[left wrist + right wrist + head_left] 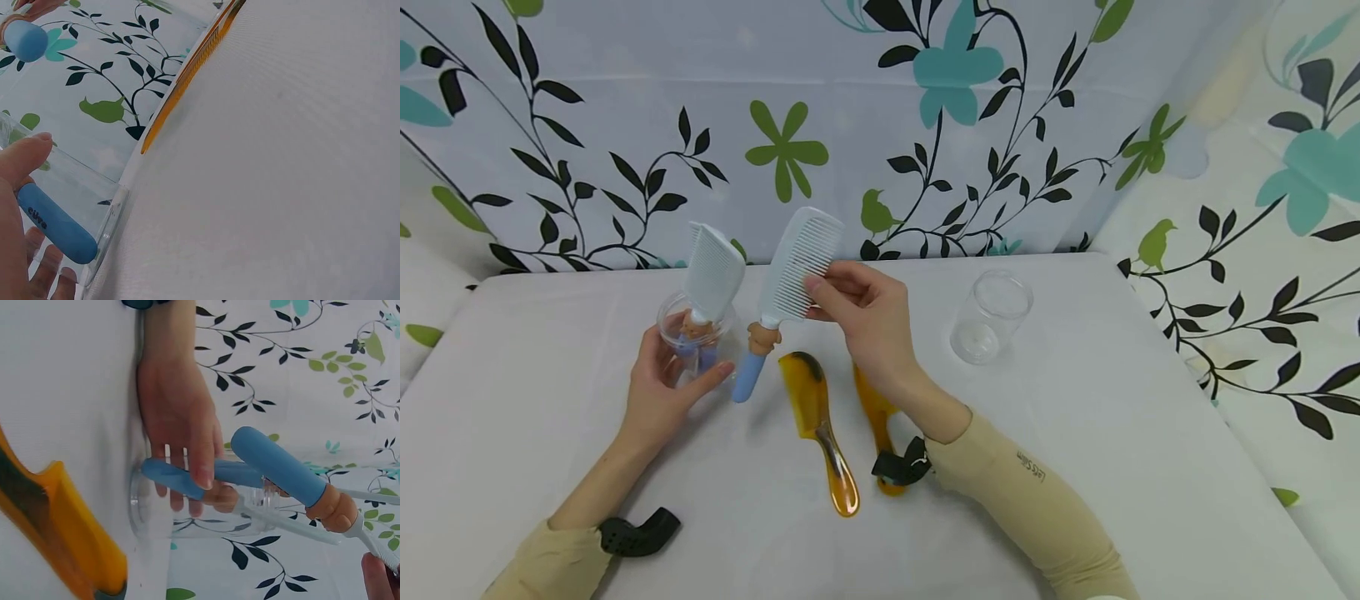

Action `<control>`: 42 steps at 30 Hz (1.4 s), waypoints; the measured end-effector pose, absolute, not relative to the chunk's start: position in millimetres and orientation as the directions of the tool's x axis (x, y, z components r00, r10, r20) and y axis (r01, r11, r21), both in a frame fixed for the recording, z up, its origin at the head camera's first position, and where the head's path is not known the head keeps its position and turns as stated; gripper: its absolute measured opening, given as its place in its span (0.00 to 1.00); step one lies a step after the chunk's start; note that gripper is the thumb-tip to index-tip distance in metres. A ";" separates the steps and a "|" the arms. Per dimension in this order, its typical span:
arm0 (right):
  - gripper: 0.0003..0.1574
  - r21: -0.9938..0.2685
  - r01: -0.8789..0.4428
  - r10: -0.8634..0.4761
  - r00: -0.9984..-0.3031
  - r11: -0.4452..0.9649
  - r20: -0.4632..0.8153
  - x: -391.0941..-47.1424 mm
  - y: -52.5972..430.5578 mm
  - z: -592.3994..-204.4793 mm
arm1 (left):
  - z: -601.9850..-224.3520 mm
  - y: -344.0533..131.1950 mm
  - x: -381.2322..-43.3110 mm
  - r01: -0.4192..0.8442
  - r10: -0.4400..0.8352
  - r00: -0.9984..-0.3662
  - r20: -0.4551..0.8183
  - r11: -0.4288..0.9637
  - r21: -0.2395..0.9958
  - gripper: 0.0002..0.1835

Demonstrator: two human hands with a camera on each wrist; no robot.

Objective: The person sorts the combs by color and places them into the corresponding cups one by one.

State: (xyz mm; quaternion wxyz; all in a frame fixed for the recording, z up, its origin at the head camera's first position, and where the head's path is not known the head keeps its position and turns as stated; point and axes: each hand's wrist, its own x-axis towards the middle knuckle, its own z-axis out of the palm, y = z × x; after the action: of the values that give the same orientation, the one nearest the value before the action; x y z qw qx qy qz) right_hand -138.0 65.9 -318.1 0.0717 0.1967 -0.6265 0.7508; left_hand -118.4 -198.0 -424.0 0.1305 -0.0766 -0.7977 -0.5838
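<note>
My left hand [658, 379] grips a transparent jar [664, 323], fingers and thumb around its wall. A pale blue comb [711, 271] stands in that jar, head up, with a brown bear-like figure at its neck. Through the jar wall in the right wrist view, two blue handles [169, 477] show. To the right of the jar, my right hand [876, 321] pinches a similar comb [797, 267] by the toothed edge of its head. This comb tilts, its blue handle [275, 462] pointing down beside the jar.
An amber comb [808, 404] with dark patches lies on the white table [1045, 467]. Another amber comb [871, 404] lies partly under my right forearm. A second transparent jar [992, 317] stands at the back right. Patterned cloth [700, 83] hangs behind the table.
</note>
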 end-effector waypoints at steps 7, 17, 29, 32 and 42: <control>0.15 -0.882 -0.424 -0.082 -0.891 -0.203 0.447 -139.8 60.0 -305.0 | -426.0 -198.8 -119.4 0.328 0.003 -0.940 0.342 0.288 0.900 0.43; 0.15 -0.848 -0.497 -0.017 -0.861 -0.181 0.508 -141.7 51.7 -298.1 | -425.1 -199.5 -119.3 0.278 -0.018 -0.955 0.298 0.306 0.910 0.43; 0.15 -0.815 -0.537 0.049 -0.840 -0.217 0.541 -144.3 44.4 -295.0 | -426.1 -199.7 -119.7 0.279 -0.025 -0.954 0.300 0.299 0.913 0.43; 0.15 -0.799 -0.555 0.067 -0.828 -0.230 0.556 -144.0 41.7 -294.4 | -424.8 -199.2 -118.8 0.279 -0.021 -0.954 0.298 0.289 0.916 0.43; 0.16 -0.764 -0.580 0.102 -0.810 -0.283 0.578 -147.4 29.7 -298.0 | -422.3 -198.4 -118.0 0.262 -0.028 -0.958 0.284 0.310 0.914 0.42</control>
State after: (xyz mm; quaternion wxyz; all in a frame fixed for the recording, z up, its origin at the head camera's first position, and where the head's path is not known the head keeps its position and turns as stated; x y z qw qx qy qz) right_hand -147.4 29.7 -298.0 0.2212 0.2147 -0.5564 0.7716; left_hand -118.0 -198.4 -422.3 0.1243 -0.0731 -0.7998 -0.5827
